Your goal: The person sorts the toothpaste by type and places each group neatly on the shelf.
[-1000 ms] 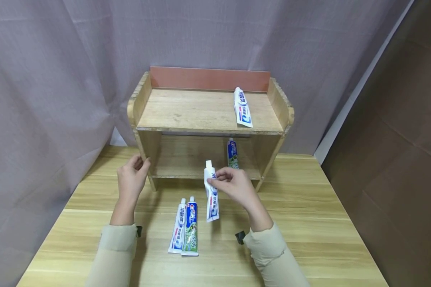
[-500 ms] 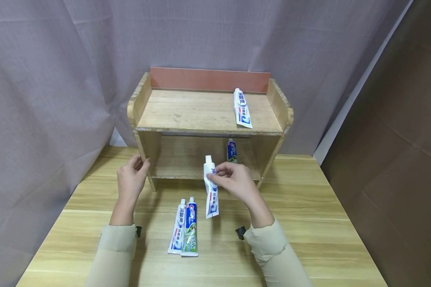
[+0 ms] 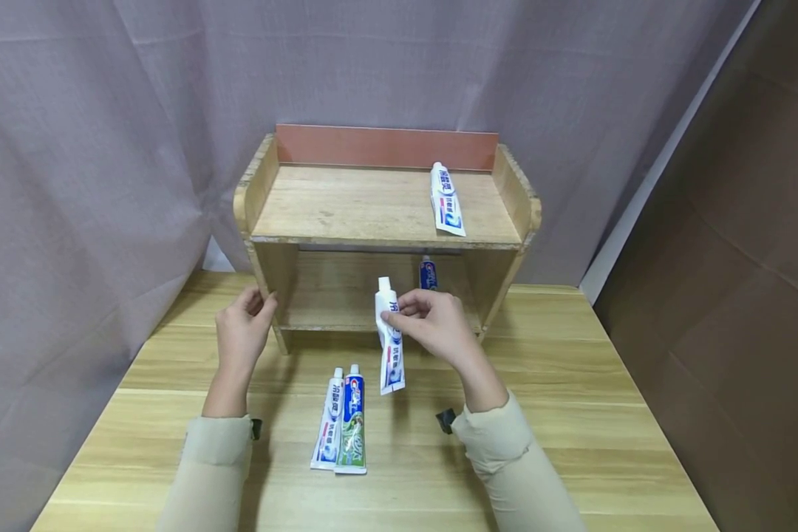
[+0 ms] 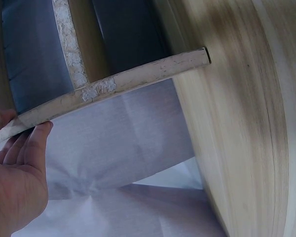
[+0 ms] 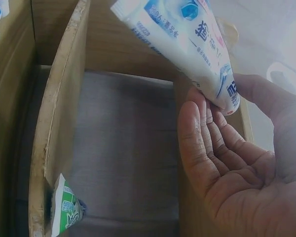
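Observation:
In the head view my right hand [image 3: 439,325] pinches a white toothpaste tube [image 3: 391,355] between thumb and fingers, cap end up, in front of the lower shelf. The right wrist view has that tube [image 5: 187,44] at the fingertips, its crimped end toward the upper left. My left hand [image 3: 242,329] grips the front edge of the wooden rack's [image 3: 346,207] left side panel [image 4: 138,74], thumb on one face and fingers on the other. Nearer me on the table, a white toothpaste tube [image 3: 329,428] lies against a blue-green toothpaste tube [image 3: 352,428].
Another white tube [image 3: 447,199] lies on the top shelf, right of centre. On the lower shelf sits a blue-green tube [image 3: 428,273], partly hidden behind my right hand. A grey curtain [image 3: 386,66] hangs behind the rack, and a brown panel [image 3: 731,281] stands at right.
My right hand has moved slightly up and forward with the white toothpaste tube, covering more of the tube on the lower shelf. The left hand keeps its place on the rack.

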Tool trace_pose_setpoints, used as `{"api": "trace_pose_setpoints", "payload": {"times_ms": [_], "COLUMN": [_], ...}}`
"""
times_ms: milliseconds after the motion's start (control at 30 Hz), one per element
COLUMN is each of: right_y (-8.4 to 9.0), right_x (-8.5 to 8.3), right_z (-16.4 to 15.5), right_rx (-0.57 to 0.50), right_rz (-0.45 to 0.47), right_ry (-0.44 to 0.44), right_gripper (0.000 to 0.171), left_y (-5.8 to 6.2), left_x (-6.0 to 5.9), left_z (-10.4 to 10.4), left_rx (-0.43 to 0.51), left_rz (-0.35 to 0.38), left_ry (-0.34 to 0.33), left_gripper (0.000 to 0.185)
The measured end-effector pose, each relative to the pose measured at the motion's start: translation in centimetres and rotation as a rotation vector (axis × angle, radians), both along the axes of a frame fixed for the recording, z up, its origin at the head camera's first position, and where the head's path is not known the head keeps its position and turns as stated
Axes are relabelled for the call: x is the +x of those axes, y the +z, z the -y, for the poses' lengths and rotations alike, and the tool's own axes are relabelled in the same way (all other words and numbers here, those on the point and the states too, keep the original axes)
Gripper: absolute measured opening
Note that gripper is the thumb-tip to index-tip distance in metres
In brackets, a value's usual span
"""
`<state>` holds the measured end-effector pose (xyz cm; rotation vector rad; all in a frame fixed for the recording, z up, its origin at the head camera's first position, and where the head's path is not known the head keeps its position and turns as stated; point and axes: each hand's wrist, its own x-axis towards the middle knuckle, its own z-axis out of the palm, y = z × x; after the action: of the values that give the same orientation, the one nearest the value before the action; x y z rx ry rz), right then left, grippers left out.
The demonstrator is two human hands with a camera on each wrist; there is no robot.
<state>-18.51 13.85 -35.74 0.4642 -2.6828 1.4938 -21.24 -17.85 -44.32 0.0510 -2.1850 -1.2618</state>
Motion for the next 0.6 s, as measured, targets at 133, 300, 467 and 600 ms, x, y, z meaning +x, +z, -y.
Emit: {"api": "trace_pose_setpoints", "payload": {"times_ms": [133, 300, 467, 600], "right_y": [0.1, 0.6, 1.7, 2.7], "right_x": [-0.1, -0.1, -0.2, -0.4], "right_z": [0.0, 0.1, 0.1, 0.1], "right_rx": [-0.002, -0.012, -0.002, 0.014], "right_rz": [-0.009, -0.021, -0.063, -0.101], "right_ry": [-0.001, 0.009, 0.020, 0.023], "right_gripper": [0.031, 0.030, 0.029, 0.028], "left_y": [0.0, 0.0, -0.1, 0.0], "left_x": [0.1, 0.1, 0.0, 0.0], "left_z": [0.0, 0.0, 0.0, 0.0], "left_rx": [-0.004, -0.005, -0.003, 0.001], "left_rz": [0.008, 0.004, -0.004, -0.006], "left_ry": [-0.002, -0.002, -0.003, -0.008], "left_gripper": [0.023, 0.023, 0.023, 0.023]}}
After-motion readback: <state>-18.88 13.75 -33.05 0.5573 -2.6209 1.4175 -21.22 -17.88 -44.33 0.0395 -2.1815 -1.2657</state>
